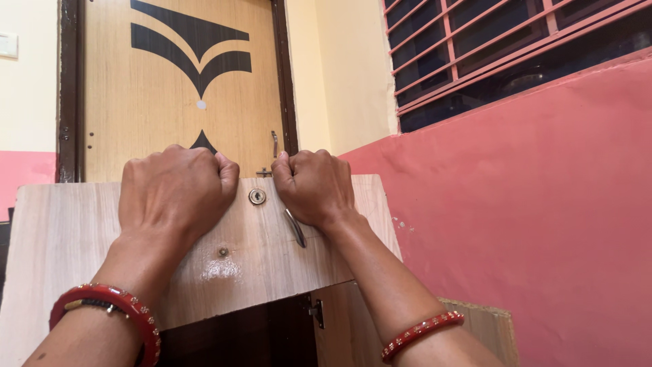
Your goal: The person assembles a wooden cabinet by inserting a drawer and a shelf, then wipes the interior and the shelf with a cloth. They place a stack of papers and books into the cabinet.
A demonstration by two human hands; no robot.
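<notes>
A light wooden cabinet door (61, 231) is swung up toward me, with a round keyhole lock (257, 196), a curved metal handle (295, 228) and a small screw (223, 252) on its face. My left hand (178, 190) grips the door's far edge, fingers curled over it, just left of the lock. My right hand (314, 185) grips the same edge just right of the lock, above the handle. Both wrists wear red bangles. Below the door, the dark cabinet opening (251, 336) and a metal hinge (316, 312) show.
A tan room door (149, 102) with black curved shapes and a dark frame stands straight behind the cabinet. A pink wall (543, 217) runs along the right, under a window with pink bars (489, 47). Cream wall with a white switch plate (8, 44) lies at far left.
</notes>
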